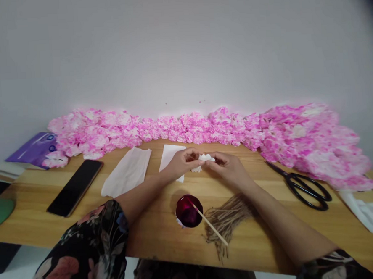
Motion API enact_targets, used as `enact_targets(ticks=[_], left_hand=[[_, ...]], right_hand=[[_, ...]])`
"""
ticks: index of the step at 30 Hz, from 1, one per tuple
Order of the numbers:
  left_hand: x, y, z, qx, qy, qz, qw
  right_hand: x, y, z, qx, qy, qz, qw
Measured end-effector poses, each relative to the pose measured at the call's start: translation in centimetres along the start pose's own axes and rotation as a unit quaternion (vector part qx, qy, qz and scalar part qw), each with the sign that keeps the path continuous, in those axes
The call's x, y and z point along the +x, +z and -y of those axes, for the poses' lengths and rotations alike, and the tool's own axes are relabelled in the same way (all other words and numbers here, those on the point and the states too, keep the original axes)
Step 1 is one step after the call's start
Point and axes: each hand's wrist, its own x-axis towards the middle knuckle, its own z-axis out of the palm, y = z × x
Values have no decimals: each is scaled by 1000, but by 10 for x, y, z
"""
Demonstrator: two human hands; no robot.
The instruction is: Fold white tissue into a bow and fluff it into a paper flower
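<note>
Between my two hands is a small white paper flower (206, 157) with ruffled edges. My left hand (187, 160) pinches it from the left, and my right hand (225, 165) grips its right side with thumb and fingers. Under my left hand lies a white paper sheet (170, 155), partly covered. Nearer to me stands a small cup of dark red liquid (185, 211), with a thin wooden stick (214, 229) resting in it and leaning out to the right. A bundle of thin brown stems (227, 217) lies beside the cup, below my right forearm.
Many pink and white flowers (192, 128) are heaped along the wall. On the left lie a black phone (75, 188), a folded white tissue (127, 170) and a purple packet (34, 151). Black scissors (306, 189) and white tissue (368, 214) are on the right of the wooden table (154, 238).
</note>
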Motion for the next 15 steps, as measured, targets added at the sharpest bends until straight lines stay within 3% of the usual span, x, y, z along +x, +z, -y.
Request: enact_targets(ticks=[5, 15], left_hand=[[0, -2, 3, -19, 7, -7, 1000], [4, -10, 11, -32, 34, -79, 996]], right_hand=[[1, -3, -4, 20, 16, 3, 1000], [5, -2, -11, 147, 87, -20, 985]])
